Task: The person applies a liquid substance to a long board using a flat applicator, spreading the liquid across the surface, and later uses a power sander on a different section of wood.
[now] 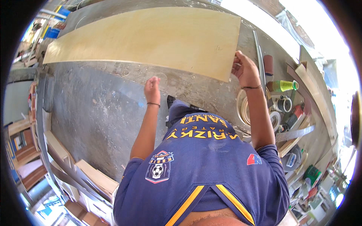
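A long, pale yellow flat board (151, 37) lies across the far part of a worn grey worktop (102, 109). My right hand (247, 71) is at the board's right end, its fingers loosely bent and a little apart. The fingertips are beside or just touching that edge; I cannot tell which. My left hand (152, 89) hovers short of the board's near long edge, fingers loosely extended and nothing in them.
On the right stand a green bottle (283, 86), a brown cylinder (268, 65), tape rolls (244, 107) and a red-and-black power tool (294, 117). Thin metal strips (259, 52) lie past my right hand. Wood pieces (97, 177) are stacked at the lower left.
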Demonstrator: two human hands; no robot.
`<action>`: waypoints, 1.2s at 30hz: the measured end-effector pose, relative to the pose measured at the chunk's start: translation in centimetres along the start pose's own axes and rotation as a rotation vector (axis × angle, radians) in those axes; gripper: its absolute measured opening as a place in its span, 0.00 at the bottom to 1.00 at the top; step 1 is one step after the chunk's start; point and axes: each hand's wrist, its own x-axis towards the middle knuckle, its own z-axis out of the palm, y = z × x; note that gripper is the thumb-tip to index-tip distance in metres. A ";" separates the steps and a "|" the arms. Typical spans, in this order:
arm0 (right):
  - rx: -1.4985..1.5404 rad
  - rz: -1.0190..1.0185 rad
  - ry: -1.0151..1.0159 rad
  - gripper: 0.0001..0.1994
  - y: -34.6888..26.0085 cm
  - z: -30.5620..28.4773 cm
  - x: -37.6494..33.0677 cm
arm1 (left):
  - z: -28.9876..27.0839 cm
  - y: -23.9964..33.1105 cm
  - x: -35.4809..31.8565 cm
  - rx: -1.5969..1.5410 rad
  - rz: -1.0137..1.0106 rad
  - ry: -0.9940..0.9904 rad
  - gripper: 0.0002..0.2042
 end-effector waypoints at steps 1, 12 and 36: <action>0.000 -0.002 -0.045 0.13 -1.0 0.1 0.5 | 0.7 0.1 -0.3 0.137 0.051 -0.028 0.16; -0.013 -0.079 -0.101 0.14 -7.7 2.4 2.6 | 4.7 0.7 3.7 0.949 0.224 -0.037 0.15; -0.031 0.098 -0.087 0.15 -0.5 -0.2 1.6 | 8.7 -8.3 15.1 1.024 0.815 -0.107 0.21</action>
